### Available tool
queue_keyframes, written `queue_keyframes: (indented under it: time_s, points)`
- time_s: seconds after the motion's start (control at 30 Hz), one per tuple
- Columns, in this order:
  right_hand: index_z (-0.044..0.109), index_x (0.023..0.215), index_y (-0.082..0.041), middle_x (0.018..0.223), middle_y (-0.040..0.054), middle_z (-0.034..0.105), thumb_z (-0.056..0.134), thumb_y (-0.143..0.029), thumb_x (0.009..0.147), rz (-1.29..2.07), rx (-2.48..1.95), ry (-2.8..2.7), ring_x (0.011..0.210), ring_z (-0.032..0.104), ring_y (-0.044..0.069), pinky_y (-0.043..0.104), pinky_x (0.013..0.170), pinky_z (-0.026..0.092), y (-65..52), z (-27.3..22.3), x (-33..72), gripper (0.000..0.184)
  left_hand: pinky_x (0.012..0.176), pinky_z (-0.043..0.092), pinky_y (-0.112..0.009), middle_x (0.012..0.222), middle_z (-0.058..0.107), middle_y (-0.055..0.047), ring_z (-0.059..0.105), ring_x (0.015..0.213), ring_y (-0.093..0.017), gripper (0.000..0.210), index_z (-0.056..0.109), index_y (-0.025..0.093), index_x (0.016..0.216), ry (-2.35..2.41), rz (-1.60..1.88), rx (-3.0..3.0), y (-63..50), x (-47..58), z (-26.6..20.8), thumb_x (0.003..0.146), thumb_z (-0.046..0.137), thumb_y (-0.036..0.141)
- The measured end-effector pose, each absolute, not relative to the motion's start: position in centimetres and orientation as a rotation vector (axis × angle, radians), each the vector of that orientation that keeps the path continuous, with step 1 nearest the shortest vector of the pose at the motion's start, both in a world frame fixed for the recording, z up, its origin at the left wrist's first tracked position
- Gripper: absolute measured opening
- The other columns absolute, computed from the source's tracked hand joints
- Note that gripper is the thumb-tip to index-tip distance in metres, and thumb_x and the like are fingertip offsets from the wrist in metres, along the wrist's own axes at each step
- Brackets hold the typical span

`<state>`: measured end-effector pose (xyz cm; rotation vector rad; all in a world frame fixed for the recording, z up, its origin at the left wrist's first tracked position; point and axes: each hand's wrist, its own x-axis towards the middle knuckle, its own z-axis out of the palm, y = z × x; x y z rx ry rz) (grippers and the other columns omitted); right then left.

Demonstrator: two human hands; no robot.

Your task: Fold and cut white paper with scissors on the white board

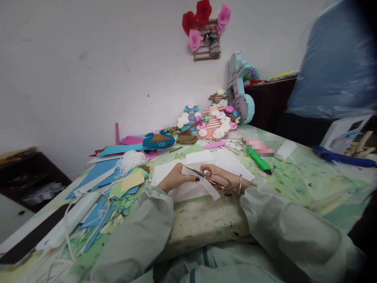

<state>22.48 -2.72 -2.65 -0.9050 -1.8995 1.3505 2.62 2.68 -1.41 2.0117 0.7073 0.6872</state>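
Note:
My left hand (176,177) pinches a strip of white paper (207,188), which hangs down toward the right. In my right hand (216,173) is a pair of scissors (220,181) with gold-coloured handles, my fingers through the loops. The blades point left and lie against the paper close to my left fingers. Whether the blades are cutting through the paper I cannot tell. Beneath both hands, larger white sheets (235,161) lie on the green-patterned table (297,196).
Left are paper scraps (118,220), white yarn (132,162), a power strip (69,220) with its cord and a black phone-like slab (35,236). A green cutter (259,160) and a blue glue gun (343,157) lie right. Flower-decorated paper crafts (216,124) stand at the wall.

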Motion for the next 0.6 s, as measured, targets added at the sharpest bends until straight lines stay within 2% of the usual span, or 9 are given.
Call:
queue_keyframes:
  time_s: [0.23,0.47,0.6]
  points:
    - [0.037,0.09,-0.02,0.047,-0.0116,0.038,0.05,-0.047,0.081,1.344,-0.865,-1.9,0.034,0.031,0.004,0.014,0.033,0.023,-2.3,-3.1,22.5,0.031,0.07,0.048,-0.027,0.082,0.072,-0.007,0.063,0.073,-0.019,0.029,0.073,0.01,0.085,0.722,0.647,1.97,2.3,2.9,-1.4,0.062,0.075,0.028]
    - [0.037,0.09,-0.02,0.045,-0.0128,0.039,0.057,-0.057,0.074,1.348,-0.757,-1.92,0.031,0.031,0.004,0.013,0.031,0.023,-1.4,-4.2,22.8,0.045,0.074,0.048,-0.029,0.083,0.072,-0.005,0.064,0.077,-0.02,0.026,0.073,0.012,0.082,0.692,0.636,1.98,2.3,3.0,-1.5,0.061,0.075,0.028]
    - [0.038,0.095,-0.019,0.043,-0.0108,0.046,0.058,-0.053,0.076,1.377,-0.728,-1.903,0.031,0.036,0.006,0.014,0.03,0.025,-1.2,-4.2,22.9,0.043,0.076,0.047,-0.027,0.084,0.072,-0.005,0.063,0.079,-0.019,0.025,0.073,0.012,0.084,0.641,0.633,2.03,2.2,3.1,-1.3,0.064,0.074,0.026]
